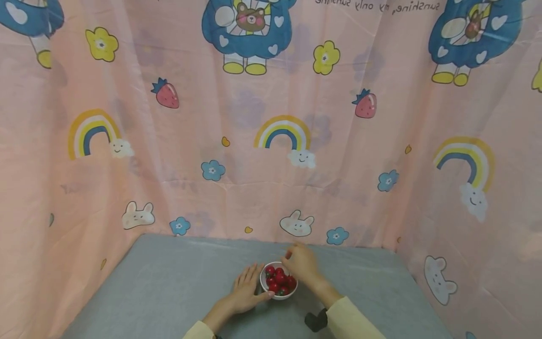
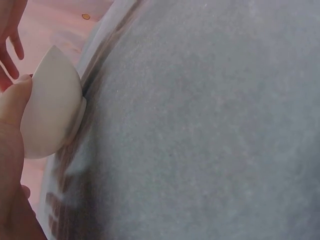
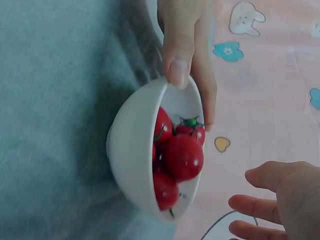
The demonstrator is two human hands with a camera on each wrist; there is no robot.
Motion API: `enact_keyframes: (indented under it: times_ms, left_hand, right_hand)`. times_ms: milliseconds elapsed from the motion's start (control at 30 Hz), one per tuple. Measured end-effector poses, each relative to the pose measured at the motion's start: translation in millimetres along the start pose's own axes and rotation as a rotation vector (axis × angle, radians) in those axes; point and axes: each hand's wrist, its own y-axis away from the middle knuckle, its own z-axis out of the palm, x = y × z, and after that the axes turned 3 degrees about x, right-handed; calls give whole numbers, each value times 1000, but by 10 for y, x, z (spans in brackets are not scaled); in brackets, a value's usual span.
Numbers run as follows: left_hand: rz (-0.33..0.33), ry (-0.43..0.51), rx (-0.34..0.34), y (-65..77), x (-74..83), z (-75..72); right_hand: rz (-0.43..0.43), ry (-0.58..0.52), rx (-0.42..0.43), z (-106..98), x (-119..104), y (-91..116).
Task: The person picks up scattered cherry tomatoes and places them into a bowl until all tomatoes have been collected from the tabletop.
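Note:
A small white bowl [image 1: 277,298] filled with several red cherry tomatoes [image 1: 280,278] stands on the grey cloth. My left hand [image 1: 245,293] holds the bowl from its left side; in the right wrist view its thumb [image 3: 178,65] presses on the rim while the fingers reach along the far side. My right hand [image 1: 302,264] hovers by the bowl's upper right rim, and the right wrist view has its fingers [image 3: 257,206] spread apart with nothing between them. Green stems [image 3: 190,122] show on some tomatoes. The left wrist view catches the bowl's outer wall [image 2: 55,105] and foot.
A grey cloth [image 1: 178,278] covers the table. Pink patterned curtains [image 1: 254,197] hang along its back and both sides. A dark heart-shaped patch [image 1: 315,321] lies on the cloth beside my right sleeve.

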Motion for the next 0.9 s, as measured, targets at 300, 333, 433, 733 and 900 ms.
enact_keyframes:
  times_ms: [300,333,433,733,900]
  left_hand:
    - [14,30,-7,42,78,-54]
    - [23,32,-4,49,87,-62]
    - [15,34,-5,56,96,-63]
    - [6,32,6,27,41,-11]
    - [24,42,10,55,103,-43]
  right_hand:
    - [39,-29,-56,-158,232,163]
    - [44,-29,-61,-176,269,190]
    - [46,-40,-82,-239,397,286]
    - [-116,-95,-271,-570,877,714]
    - [-166,-154,-389,-699,1156,983]
